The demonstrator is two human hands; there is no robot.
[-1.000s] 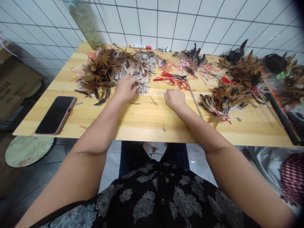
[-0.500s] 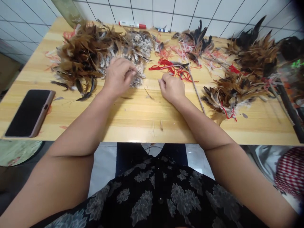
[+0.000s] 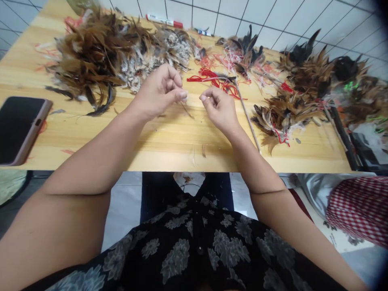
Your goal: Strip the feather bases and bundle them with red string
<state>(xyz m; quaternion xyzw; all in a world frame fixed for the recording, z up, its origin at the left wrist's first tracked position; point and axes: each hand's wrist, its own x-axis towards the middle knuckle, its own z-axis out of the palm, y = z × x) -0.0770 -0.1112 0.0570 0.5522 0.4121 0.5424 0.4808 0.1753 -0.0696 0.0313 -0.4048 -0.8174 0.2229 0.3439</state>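
Note:
My left hand (image 3: 162, 92) hovers over the table in front of the feather pile, thumb and fingertips pinched together. Anything between them is too small to make out. To its right, my right hand (image 3: 220, 108) is also closed in a pinch, the two hands a short gap apart; what it may hold cannot be made out. A thin brown feather bit (image 3: 188, 110) shows just below the left fingertips. Behind the left hand lies a heap of brown feathers (image 3: 87, 52) with pale quill ends. Red strings (image 3: 209, 74) and a thin stick (image 3: 247, 115) lie beyond and beside my right hand.
A phone (image 3: 20, 129) lies at the left on the wooden table (image 3: 163, 155). Feather bundles (image 3: 281, 113) tied with red string are on the right. A red-capped marker (image 3: 163, 20) lies along the tiled wall. A checked red cloth (image 3: 357, 208) sits below the right edge.
My left hand has turned, its thumb and fingertips now showing toward my right hand. The right hand has rolled from a fist-like shape so its pinched fingertips show. The view has shifted a little.

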